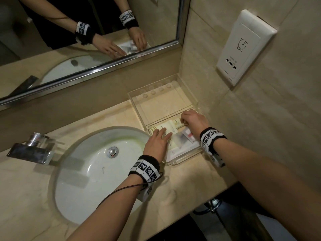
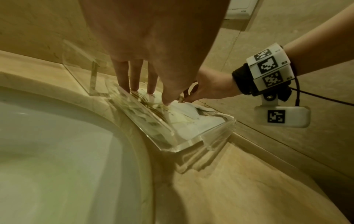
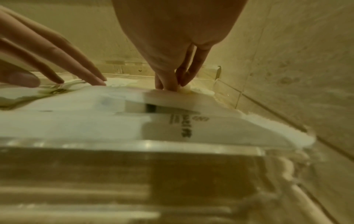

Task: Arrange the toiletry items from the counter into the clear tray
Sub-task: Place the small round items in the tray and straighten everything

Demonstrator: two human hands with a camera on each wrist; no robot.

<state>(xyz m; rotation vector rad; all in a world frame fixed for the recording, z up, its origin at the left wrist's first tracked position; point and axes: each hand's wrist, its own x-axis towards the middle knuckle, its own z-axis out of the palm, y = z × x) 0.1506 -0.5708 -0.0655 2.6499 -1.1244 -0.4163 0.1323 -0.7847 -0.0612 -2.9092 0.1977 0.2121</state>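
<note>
Low in the frame, bare veined stone counter (image 1: 182, 186) runs to its front edge. Right of centre, the clear tray (image 1: 180, 160) sits in the wall corner, its left edge just beside the glossy round sink (image 1: 90, 171). The left hand (image 1: 157, 142) lays straight fingers (image 1: 167, 135) on flat white packets (image 1: 173, 152) in the tray's near compartment. The right hand (image 1: 194, 120), fingers (image 3: 197, 63) curled, pinches a cream sachet (image 1: 177, 122). The far compartment is open.

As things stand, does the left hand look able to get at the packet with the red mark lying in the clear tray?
Probably yes: the left hand lies flat on packets just beside the red-marked packet, which lies uncovered in the clear tray. The right hand works farther back, though its wrist hangs close.
</note>
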